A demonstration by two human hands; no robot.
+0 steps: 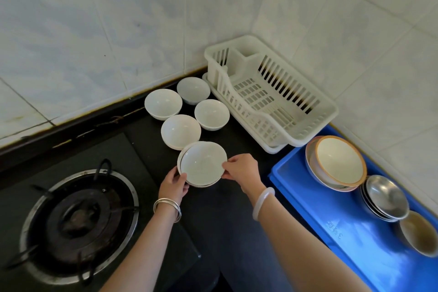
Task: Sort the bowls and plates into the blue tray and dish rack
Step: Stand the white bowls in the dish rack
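**Position.** We hold the stack of bowls (pixel 202 163) at the middle of the view, above the dark counter (pixel 237 220). We cannot tell whether its foot rests on the counter or is just clear of it.

**Grasp.** Taking the stack as the dial:
- The left hand (pixel 174 185) grasps the rim at 8 o'clock, fingers curled round the edge.
- The right hand (pixel 241 170) pinches the rim at 3 o'clock.

**Handling.**
- We judge the bowls to be glazed ware: stiff, smooth, and liable to chip or break if knocked.
- A nested stack weighs more than one bowl.
- The top bowl sits slightly off-centre in those beneath it, so it may slide if we tilt the stack.
- We recommend holding on opposite sides with fingers under the lowest bowl, and keeping the stack level.

**Surroundings.**
- Four loose bowls (pixel 180 131) stand close together at 11 to 12 o'clock.
- The dish rack (pixel 244 106) is at 1 o'clock.
- The blue tray (pixel 308 197) is at 3 to 4 o'clock. It carries an orange-rimmed bowl (pixel 339 161) and steel bowls (pixel 385 197).
- A burner (pixel 78 218) lies at 8 o'clock.
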